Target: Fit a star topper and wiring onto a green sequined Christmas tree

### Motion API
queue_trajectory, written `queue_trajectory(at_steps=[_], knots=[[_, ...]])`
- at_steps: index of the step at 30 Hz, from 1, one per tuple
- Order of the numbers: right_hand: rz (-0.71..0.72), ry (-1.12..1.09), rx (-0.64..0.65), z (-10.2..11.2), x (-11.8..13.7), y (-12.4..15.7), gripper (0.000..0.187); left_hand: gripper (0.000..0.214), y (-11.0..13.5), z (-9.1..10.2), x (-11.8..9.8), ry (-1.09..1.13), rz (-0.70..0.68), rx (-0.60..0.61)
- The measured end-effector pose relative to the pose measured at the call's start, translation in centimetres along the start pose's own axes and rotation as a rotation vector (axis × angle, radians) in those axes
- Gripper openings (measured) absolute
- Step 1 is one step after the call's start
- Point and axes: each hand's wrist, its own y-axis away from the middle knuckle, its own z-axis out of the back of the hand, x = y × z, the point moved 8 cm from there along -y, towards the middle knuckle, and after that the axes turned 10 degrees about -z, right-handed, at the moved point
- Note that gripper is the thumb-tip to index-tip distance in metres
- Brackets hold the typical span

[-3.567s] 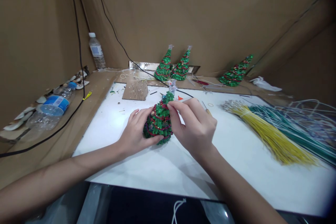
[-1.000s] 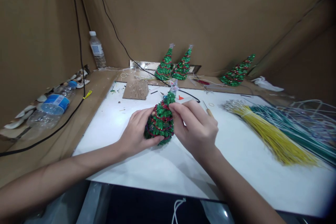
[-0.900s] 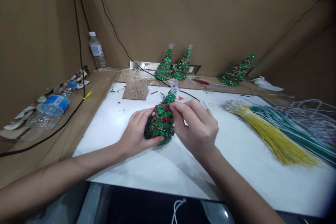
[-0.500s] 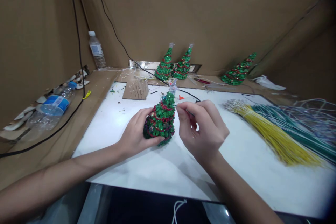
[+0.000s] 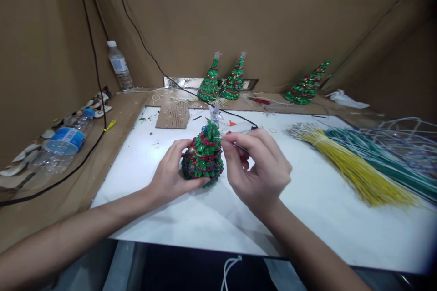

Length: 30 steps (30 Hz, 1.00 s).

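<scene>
A small beaded Christmas tree (image 5: 204, 157), green with red garland and a clear star (image 5: 215, 113) on top, stands on the white board. My left hand (image 5: 172, 170) is wrapped round its lower left side, thumb across the front near the base. Close to the tree's upper right side, my right hand (image 5: 257, 166) pinches a thin, dark, pointed tool (image 5: 241, 148) between thumb and index finger. The tool's tip is by the upper branches; whether it touches them I cannot tell. Most of the tool is hidden by the fingers.
Two similar trees (image 5: 209, 82) stand at the back, and another tree (image 5: 307, 84) leans at the back right. Bundles of yellow wire (image 5: 362, 173) and green wire (image 5: 372, 154) lie right. A bottle (image 5: 66, 141) lies left near a black cable (image 5: 89, 150). Cardboard (image 5: 172, 116) lies behind.
The whole view has shifted slightly, so things appear a little further left. The tree's top and my right hand have moved slightly left together. Both grips are the same.
</scene>
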Motion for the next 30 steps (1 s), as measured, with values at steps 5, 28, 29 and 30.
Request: queue_trajectory(at_steps=[5,28,29,30], knots=[[0.046,0.032,-0.026,0.1,0.5,0.2,0.019,0.068,0.0,0.1,-0.7,-0.028,-0.036,-0.011],[0.202,0.219,-0.123,0.2,1.6,0.8,0.019,0.067,0.2,1.0,-1.5,-0.142,-0.079,-0.090],[0.208,0.224,-0.131,0.2,1.6,0.8,0.020,0.067,0.2,1.0,-1.6,-0.139,-0.085,-0.087],[0.215,0.230,-0.140,0.3,1.7,0.9,0.021,0.067,0.2,1.0,-1.6,-0.137,-0.088,-0.085]])
